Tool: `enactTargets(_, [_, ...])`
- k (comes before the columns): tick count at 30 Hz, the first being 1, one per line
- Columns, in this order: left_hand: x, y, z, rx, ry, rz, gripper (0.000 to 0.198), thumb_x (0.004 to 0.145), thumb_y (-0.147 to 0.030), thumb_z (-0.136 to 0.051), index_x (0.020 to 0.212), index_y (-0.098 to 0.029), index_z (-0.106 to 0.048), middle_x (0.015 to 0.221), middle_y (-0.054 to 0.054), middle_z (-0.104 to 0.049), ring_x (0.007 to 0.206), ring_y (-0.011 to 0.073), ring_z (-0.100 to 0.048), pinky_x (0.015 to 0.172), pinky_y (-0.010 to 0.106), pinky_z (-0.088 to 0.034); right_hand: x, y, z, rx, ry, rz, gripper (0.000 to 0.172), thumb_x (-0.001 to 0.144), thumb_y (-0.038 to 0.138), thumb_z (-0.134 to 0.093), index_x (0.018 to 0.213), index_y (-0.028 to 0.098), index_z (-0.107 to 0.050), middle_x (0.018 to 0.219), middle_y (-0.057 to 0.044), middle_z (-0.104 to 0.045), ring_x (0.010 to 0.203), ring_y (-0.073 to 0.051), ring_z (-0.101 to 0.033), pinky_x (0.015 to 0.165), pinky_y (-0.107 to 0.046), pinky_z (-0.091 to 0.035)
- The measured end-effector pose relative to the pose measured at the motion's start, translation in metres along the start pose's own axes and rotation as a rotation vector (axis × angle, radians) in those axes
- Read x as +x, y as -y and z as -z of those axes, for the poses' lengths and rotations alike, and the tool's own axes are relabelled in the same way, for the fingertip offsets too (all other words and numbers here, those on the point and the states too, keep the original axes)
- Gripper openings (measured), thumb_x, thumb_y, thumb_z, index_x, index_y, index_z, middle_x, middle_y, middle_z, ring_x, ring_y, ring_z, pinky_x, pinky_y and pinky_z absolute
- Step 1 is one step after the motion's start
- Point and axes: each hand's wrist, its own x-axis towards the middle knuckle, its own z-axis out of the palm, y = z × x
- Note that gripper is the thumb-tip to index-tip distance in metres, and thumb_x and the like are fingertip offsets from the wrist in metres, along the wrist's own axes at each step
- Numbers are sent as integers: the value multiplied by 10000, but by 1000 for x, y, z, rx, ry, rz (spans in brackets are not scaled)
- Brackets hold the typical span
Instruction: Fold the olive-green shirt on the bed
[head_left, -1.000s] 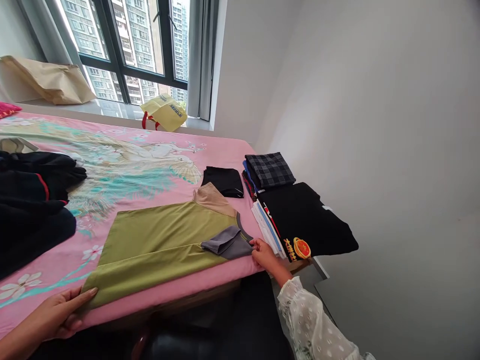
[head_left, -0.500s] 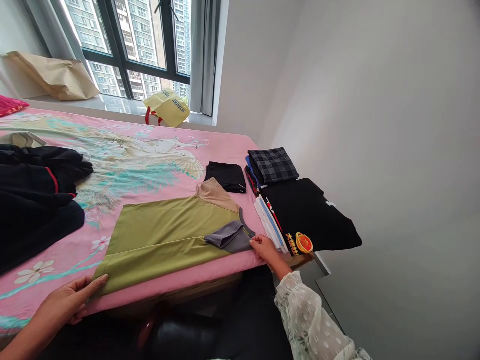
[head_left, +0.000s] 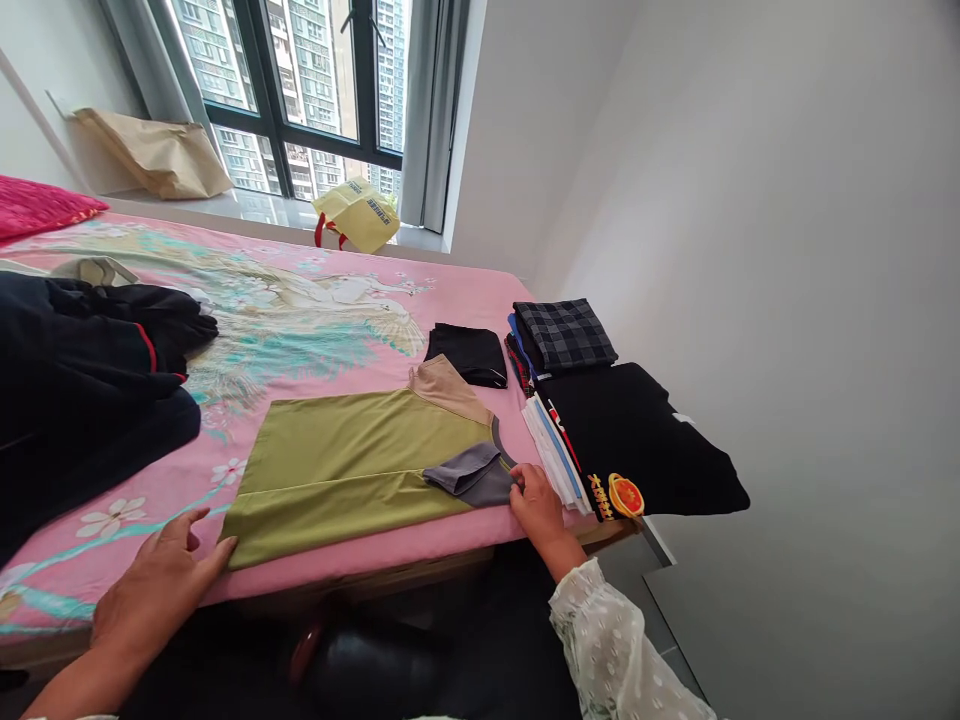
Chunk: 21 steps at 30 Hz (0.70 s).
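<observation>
An olive-green T-shirt [head_left: 352, 465] with a grey sleeve [head_left: 469, 475] folded over it lies flat near the front edge of the pink bed [head_left: 300, 300]. My left hand [head_left: 161, 585] rests at the shirt's bottom hem corner, fingers spread and touching the cloth. My right hand [head_left: 536, 505] is at the collar end, its fingers pinching the shirt's edge beside the grey sleeve.
A stack of folded clothes with a black printed T-shirt [head_left: 637, 450] on top overhangs the bed's right edge. Behind it lie a plaid folded piece [head_left: 564, 335] and a black folded piece [head_left: 469, 353]. A dark clothes pile [head_left: 82, 380] is at left. Bags [head_left: 356, 212] sit on the windowsill.
My view shifted left and a little closer. My left hand's fingers spread wider at the hem corner. My right hand stays at the collar end.
</observation>
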Motion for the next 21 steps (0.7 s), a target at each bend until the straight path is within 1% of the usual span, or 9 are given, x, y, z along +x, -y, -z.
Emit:
enactTargets(3, [-11,-24,3,-125,-107,-216,294,870,-483,-370,1050,-307,-524,924,11,-635,907,208,-619,827,372,-509,6,7,-4,37,-88,224,477,712,26,-412,1138,195,-546,1162,-86,-531,1098,-197,-494,937,-302,-408])
enactTargets(5, [-19,-49,2,-262,-91,-408,239,878,-412,-420,1002,-285,-579,982,20,-645,949,202,-611,887,363,-493,17,9,-7,-9,-105,270,579,682,-15,-406,1206,195,-533,1210,-99,-507,1141,-208,-461,984,-320,-379])
enactTargets(7, [-28,-81,0,-373,7,-562,224,883,-315,-447,995,-255,-631,1008,35,-663,967,188,-616,891,318,-493,31,11,-9,-32,-61,252,539,701,-4,-436,1181,203,-568,1183,-104,-525,1116,-222,-471,970,-329,-381])
enactTargets(10, [-39,-136,-5,-454,215,-758,308,885,-166,-400,1033,-251,-657,1083,30,-673,1035,161,-607,926,285,-479,57,16,-9,56,50,179,237,775,123,-518,956,202,-649,1010,-94,-602,1012,-226,-527,921,-333,-396])
enactTargets(12, [-43,-172,-9,-479,353,-901,383,868,-100,-370,1093,-254,-639,1151,23,-661,1112,154,-576,999,310,-438,74,21,-10,126,93,131,106,797,213,-543,838,202,-640,852,-66,-633,884,-210,-577,854,-328,-425])
enactTargets(14, [-45,-202,-16,-485,453,-1011,432,851,-72,-365,1156,-259,-607,1207,21,-640,1171,155,-542,1081,366,-359,89,26,-12,179,99,98,112,812,250,-522,837,203,-621,735,-30,-638,753,-184,-601,771,-311,-454])
enactTargets(17, [-43,-233,-28,-434,471,-1054,438,860,-119,-392,1231,-282,-560,1290,32,-587,1251,187,-479,1150,490,-191,99,32,-16,291,73,41,222,856,267,-423,1006,195,-570,783,-15,-671,700,-154,-623,676,-275,-479])
enactTargets(19, [-40,-244,-37,-349,406,-984,441,866,-204,-441,1296,-273,-510,1368,74,-516,1316,240,-402,1140,560,-123,95,31,-16,356,31,17,300,884,289,-355,1119,187,-510,925,-35,-681,774,-146,-638,677,-267,-489])
enactTargets(21, [-35,-248,-45,-249,323,-840,502,859,-293,-482,1356,-229,-451,1442,126,-420,1362,289,-319,1119,591,-133,81,26,-13,402,-20,28,321,889,317,-343,1132,187,-509,1032,-56,-663,887,-152,-629,751,-278,-487])
